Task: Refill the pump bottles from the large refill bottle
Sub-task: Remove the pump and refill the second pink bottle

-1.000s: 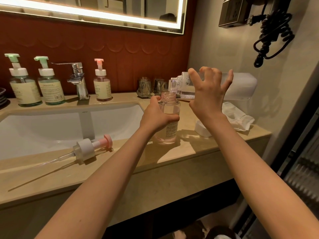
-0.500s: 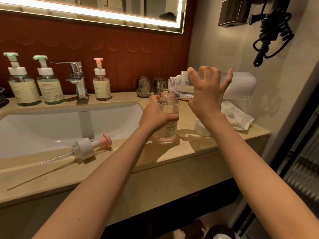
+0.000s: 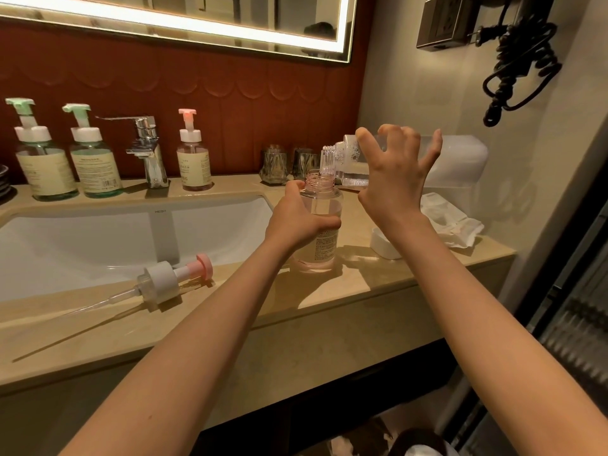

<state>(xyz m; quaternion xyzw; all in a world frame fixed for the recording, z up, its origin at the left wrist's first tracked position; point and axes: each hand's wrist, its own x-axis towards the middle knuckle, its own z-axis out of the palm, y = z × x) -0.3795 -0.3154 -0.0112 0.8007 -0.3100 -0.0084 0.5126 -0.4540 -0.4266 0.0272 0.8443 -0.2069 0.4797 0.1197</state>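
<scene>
Head view: the left hand (image 3: 301, 222) wraps its fingers and thumb around the open pump bottle (image 3: 324, 209), which stands upright on the beige counter (image 3: 329, 301) just right of the sink basin (image 3: 98, 238). The bottle is clear, with a pale pink liquid inside and a label on its lower half. Its threaded mouth is uncovered.

The right hand (image 3: 394, 174) holds the large refill bottle (image 3: 460, 162) tipped on its side above the counter, fingers spread and curled over the bottle's shoulder. The refill bottle's ribbed neck points down at the pump bottle's mouth; whether liquid is flowing cannot be told.

The removed pump head (image 3: 163, 284), white with a pink nozzle, lies on the counter's front edge with its dip tube trailing left. A white cap (image 3: 383, 243) sits just right of the pump bottle, near a crumpled white wrapper (image 3: 450, 225). Along the back stand two green-topped pump bottles (image 3: 42, 159), a chrome faucet (image 3: 148, 149), a pink-topped pump bottle (image 3: 194, 162) and two glass tumblers (image 3: 274, 166).
</scene>
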